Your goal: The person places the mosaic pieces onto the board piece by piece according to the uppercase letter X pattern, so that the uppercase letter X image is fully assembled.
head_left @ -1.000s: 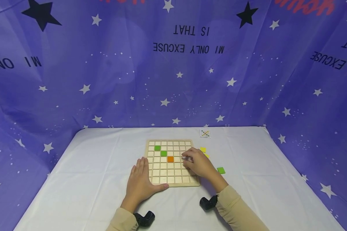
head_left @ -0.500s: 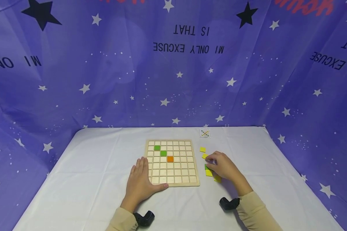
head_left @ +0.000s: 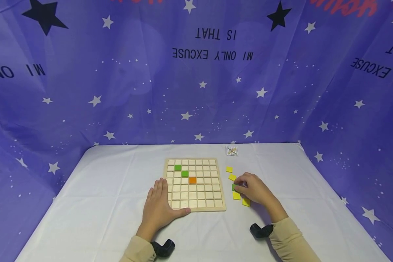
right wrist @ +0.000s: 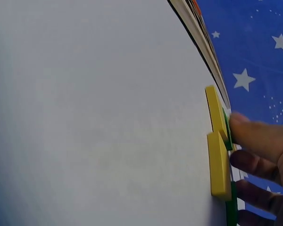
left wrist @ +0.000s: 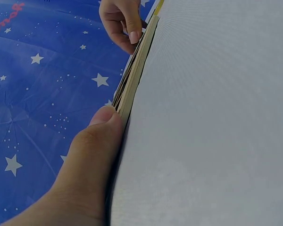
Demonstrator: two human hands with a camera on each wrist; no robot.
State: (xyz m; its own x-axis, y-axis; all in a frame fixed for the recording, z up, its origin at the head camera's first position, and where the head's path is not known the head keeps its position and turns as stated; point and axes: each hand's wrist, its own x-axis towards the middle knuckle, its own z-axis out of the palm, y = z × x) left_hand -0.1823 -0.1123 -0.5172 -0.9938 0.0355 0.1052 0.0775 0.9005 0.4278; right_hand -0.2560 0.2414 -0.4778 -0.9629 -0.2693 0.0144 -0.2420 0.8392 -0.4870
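Observation:
A square wooden grid board [head_left: 196,210] lies flat on the table, with two green tiles [head_left: 178,167] and an orange tile [head_left: 192,180] in its cells. My left hand [head_left: 158,205] rests at the board's near left corner, fingers straight along the left side and thumb against the near edge [left wrist: 127,110]. To the board's right, my right hand [head_left: 254,190] has thumb and fingertips bent at a green tile [head_left: 234,187], partly hidden by the fingers. In the right wrist view the thumb touches this green tile [right wrist: 227,129], behind a yellow tile [right wrist: 216,113].
Yellow tiles lie around the right hand: two beyond it [head_left: 229,169] and two nearer the person [head_left: 246,202]. A small printed pattern card [head_left: 231,151] lies at the back of the white-covered table [head_left: 111,203]. A purple starry cloth [head_left: 183,91] hangs behind.
My right hand has moved from over the board's right side to the loose tiles on the right, and has hardly shifted over the last half second. The left hand stays still.

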